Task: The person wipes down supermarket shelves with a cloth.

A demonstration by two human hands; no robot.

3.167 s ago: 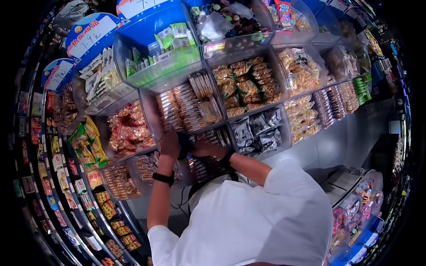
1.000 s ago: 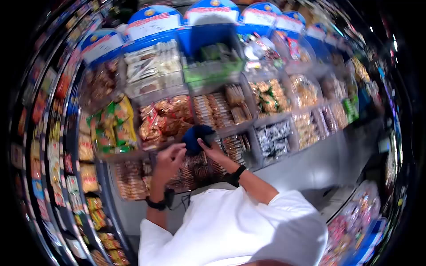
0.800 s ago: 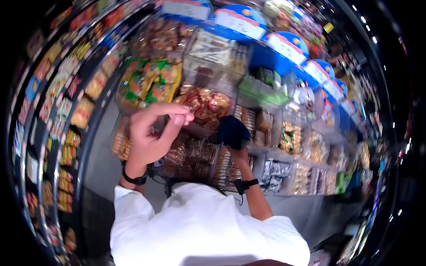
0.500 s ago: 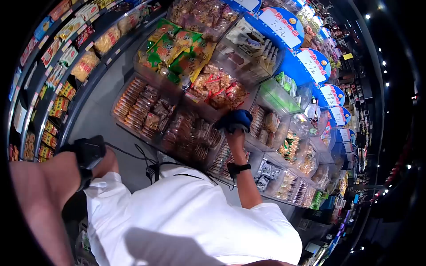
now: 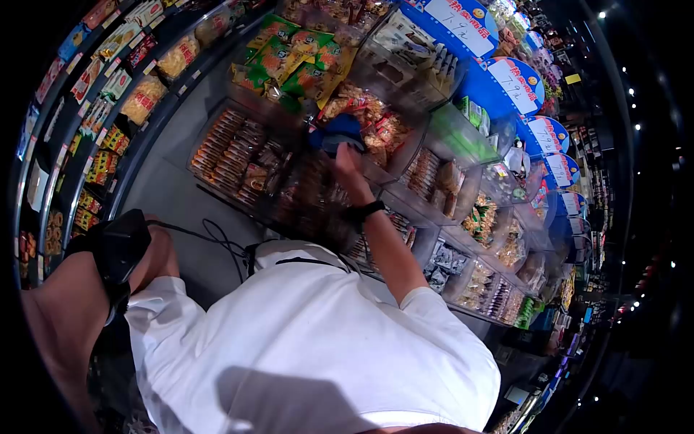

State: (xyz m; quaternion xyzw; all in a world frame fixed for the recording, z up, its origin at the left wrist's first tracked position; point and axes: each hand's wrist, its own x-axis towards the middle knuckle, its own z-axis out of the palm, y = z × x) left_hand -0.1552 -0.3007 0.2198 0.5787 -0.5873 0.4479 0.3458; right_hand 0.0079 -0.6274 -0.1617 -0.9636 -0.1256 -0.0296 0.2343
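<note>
My right hand (image 5: 345,153) reaches over the near edge of a bin of clear bags with red strips (image 5: 383,134), filled with golden snacks. Something dark blue and black (image 5: 338,134) covers or sits at its fingers. Blur hides whether this is a glove or a held thing, and how the fingers are bent. Below the hand are brown wrapped snacks (image 5: 307,192), also blurred. Green and yellow snack bags (image 5: 289,61) fill the bin to the left. My left arm (image 5: 69,296), with a black strapped device (image 5: 119,249), is bent at the left; its hand is out of view.
Curved shelves of packaged food (image 5: 141,105) stand at the left. Clear-walled bins, such as one of orange-brown wrapped sticks (image 5: 231,148), sit before me. Blue price signs (image 5: 517,85) line the bins' far side. A black cable (image 5: 217,235) hangs near my waist.
My right hand has moved left and upward, from the bins' dividing edge to over the red-strip bags. My left arm has shifted slightly left, and the view has shifted a little.
</note>
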